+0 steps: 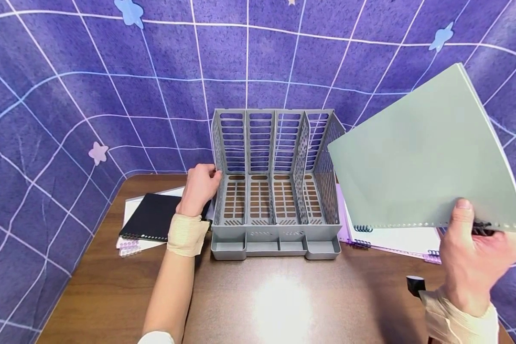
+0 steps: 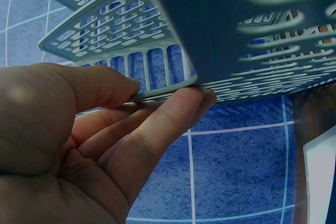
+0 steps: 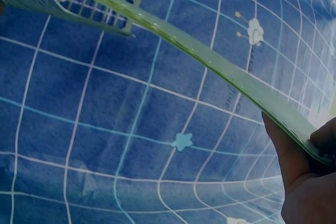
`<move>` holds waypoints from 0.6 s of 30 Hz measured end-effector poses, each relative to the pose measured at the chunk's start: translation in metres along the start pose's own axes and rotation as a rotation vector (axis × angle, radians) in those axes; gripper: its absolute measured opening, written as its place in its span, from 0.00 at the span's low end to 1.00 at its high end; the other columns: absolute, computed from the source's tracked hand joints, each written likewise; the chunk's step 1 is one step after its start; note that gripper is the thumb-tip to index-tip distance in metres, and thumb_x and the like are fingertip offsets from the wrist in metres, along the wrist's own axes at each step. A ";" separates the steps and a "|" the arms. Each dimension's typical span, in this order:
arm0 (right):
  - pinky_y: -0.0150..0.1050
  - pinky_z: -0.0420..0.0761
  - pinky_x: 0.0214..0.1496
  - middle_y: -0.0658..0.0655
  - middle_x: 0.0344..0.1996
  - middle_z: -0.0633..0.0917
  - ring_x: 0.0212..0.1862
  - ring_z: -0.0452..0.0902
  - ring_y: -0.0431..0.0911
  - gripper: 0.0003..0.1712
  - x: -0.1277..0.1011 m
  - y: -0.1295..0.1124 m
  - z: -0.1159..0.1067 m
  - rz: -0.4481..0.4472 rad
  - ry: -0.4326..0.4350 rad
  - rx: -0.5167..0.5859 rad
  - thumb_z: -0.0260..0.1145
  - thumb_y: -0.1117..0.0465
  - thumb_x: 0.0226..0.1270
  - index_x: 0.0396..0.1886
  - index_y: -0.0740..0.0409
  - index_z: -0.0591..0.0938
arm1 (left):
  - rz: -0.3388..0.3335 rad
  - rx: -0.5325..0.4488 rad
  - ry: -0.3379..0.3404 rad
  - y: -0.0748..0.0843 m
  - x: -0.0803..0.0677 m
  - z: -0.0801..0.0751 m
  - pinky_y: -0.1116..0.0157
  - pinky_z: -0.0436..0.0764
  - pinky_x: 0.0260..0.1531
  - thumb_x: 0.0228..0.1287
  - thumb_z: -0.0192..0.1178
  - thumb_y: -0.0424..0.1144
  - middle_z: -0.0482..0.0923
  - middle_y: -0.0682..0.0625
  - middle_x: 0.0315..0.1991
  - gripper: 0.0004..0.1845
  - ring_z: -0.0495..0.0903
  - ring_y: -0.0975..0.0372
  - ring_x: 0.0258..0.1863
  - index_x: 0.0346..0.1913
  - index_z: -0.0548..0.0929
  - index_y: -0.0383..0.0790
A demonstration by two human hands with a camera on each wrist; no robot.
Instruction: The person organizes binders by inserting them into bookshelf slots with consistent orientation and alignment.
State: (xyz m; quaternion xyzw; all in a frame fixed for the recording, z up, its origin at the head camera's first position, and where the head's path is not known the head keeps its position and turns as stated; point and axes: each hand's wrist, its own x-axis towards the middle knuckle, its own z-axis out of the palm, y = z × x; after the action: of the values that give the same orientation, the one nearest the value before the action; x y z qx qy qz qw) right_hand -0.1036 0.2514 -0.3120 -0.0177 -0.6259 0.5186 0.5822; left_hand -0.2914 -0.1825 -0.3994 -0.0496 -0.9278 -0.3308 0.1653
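Observation:
A grey desktop file organizer [image 1: 264,232] with several upright slots and small front trays stands mid-table against the backdrop. My left hand [image 1: 200,188] is at its left side; in the left wrist view, thumb and fingers pinch the edge of the perforated side wall [image 2: 163,90]. On the right, my right hand [image 1: 477,255] grips a pale green spiral notebook [image 1: 425,153] along its bound edge, thumb on the cover. The notebook is raised and tilted, with its far left corner overlapping the organizer's right wall in the head view. Seen edge-on, the notebook [image 3: 226,72] slants across the right wrist view.
Left of the organizer, a black spiral notebook [image 1: 150,217] lies on paler ones. A purple notebook [image 1: 344,224] and a white-paged spiral notebook [image 1: 400,237] lie at the right. A purple-blue gridded cloth [image 1: 167,95] hangs behind the brown table [image 1: 112,282].

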 end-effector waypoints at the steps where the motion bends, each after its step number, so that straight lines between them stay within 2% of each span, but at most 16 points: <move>1: 0.28 0.79 0.47 0.53 0.38 0.91 0.41 0.87 0.41 0.15 0.000 0.002 0.001 0.001 -0.008 -0.030 0.63 0.72 0.62 0.47 0.69 0.88 | -0.002 -0.002 0.000 0.000 0.000 0.000 0.59 0.68 0.22 0.70 0.59 0.37 0.75 0.50 0.18 0.15 0.73 0.53 0.22 0.22 0.78 0.42; 3: 0.27 0.78 0.44 0.48 0.35 0.90 0.37 0.85 0.37 0.14 -0.001 0.006 0.004 0.000 -0.021 -0.080 0.63 0.71 0.62 0.45 0.66 0.89 | -0.006 -0.002 -0.002 0.000 0.000 0.000 0.59 0.68 0.22 0.70 0.59 0.37 0.75 0.50 0.18 0.15 0.73 0.53 0.22 0.22 0.79 0.42; 7: 0.25 0.76 0.40 0.44 0.32 0.89 0.33 0.82 0.35 0.12 0.001 0.011 0.012 -0.004 -0.051 -0.116 0.63 0.70 0.63 0.42 0.64 0.89 | -0.010 -0.002 -0.006 0.000 0.000 -0.001 0.59 0.69 0.21 0.70 0.59 0.37 0.75 0.50 0.18 0.15 0.73 0.53 0.22 0.21 0.78 0.42; 12: 0.26 0.74 0.43 0.43 0.33 0.87 0.35 0.81 0.35 0.12 0.002 0.015 0.026 -0.028 -0.076 -0.135 0.62 0.69 0.64 0.42 0.61 0.89 | -0.007 -0.006 0.002 0.000 0.001 -0.001 0.59 0.69 0.21 0.70 0.59 0.37 0.74 0.49 0.18 0.16 0.73 0.53 0.22 0.21 0.77 0.42; 18: 0.26 0.73 0.41 0.39 0.31 0.85 0.33 0.79 0.34 0.11 -0.003 0.021 0.042 0.002 -0.101 -0.183 0.62 0.68 0.66 0.42 0.60 0.89 | -0.023 -0.002 -0.011 0.001 0.001 0.000 0.60 0.70 0.21 0.70 0.58 0.37 0.76 0.50 0.18 0.16 0.73 0.53 0.22 0.21 0.77 0.42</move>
State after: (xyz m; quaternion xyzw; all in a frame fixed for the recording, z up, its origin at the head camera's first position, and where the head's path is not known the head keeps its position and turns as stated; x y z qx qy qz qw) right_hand -0.1461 0.2327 -0.3190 -0.0454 -0.6992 0.4600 0.5454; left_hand -0.2919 -0.1822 -0.3986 -0.0408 -0.9288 -0.3335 0.1563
